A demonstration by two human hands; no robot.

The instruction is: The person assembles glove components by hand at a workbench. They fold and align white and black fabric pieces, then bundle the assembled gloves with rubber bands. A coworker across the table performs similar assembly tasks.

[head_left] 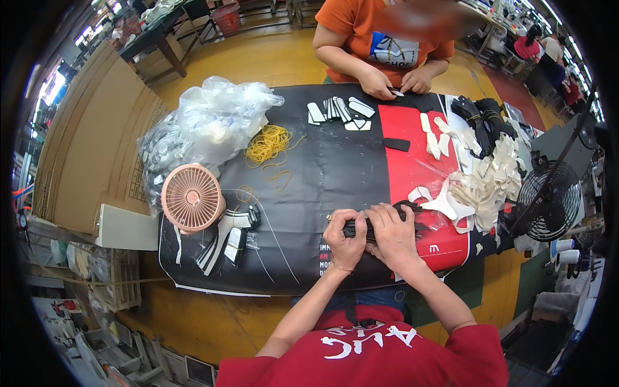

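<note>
The left hand (348,240) holds one end of the black bundle (349,229), and the right hand (393,236) wraps over it, above the worktop's (309,177) near side. Best to squeeze evenly, so nothing slides out.

Place: a factory workshop, apparently for sewn goods
Worktable (316,161): bears heaped pale cut pieces (493,184), a co-worker (351,32) across it
Right edge: thread spools (569,257)
Upper right: people (527,47) at benches, strip lights (551,9) overhead
Floor (277,68): yellow, running between work areas
</note>
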